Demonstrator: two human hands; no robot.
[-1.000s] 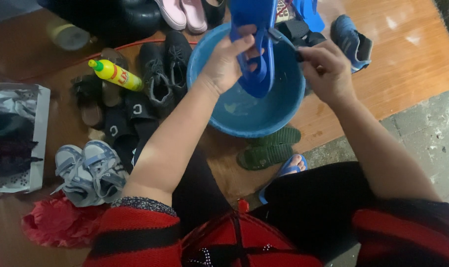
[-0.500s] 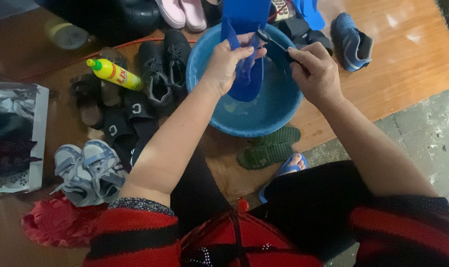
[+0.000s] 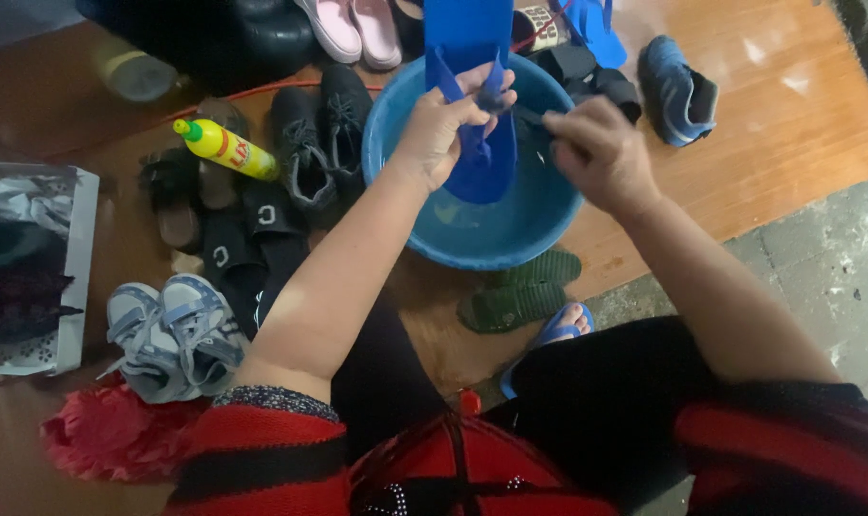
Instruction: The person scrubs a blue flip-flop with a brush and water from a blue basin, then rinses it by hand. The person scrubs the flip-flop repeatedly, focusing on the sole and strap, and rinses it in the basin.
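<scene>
left hand (image 3: 443, 129) grips a blue flip-flop (image 3: 472, 91) by its strap, holding it upright over the blue basin (image 3: 424, 220), toe end dipping toward the water. right hand (image 3: 601, 153) is clenched round a small dark tool, likely a brush (image 3: 534, 117); only its tip shows, touching the sandal's strap side. bristles cannot be made out.

basin sits on the wooden floor (image 3: 768, 124), centre of the scene, a shallow layer of water in the bottom. no foam visible on the sandal or in the water.

around it: yellow squeeze bottle (image 3: 225, 148) lying on its side to the left; black lace-up shoes (image 3: 314, 143) just beside the basin's left rim; black slides (image 3: 247, 253) nearer; grey-white sneakers (image 3: 166, 330) near left; green sandals (image 3: 515, 291) at the basin's near edge; pink shoes (image 3: 353, 24) at the far side; blue sneaker (image 3: 677, 91) far right; second blue flip-flop (image 3: 596, 29) beyond the basin.

judgement on progress: scrubbing of this one sandal is underway. the rest of the footwear sits in dry-looking rows around the basin, so most of the wash appears left to do. whether any pair is already cleaned cannot be told.
</scene>
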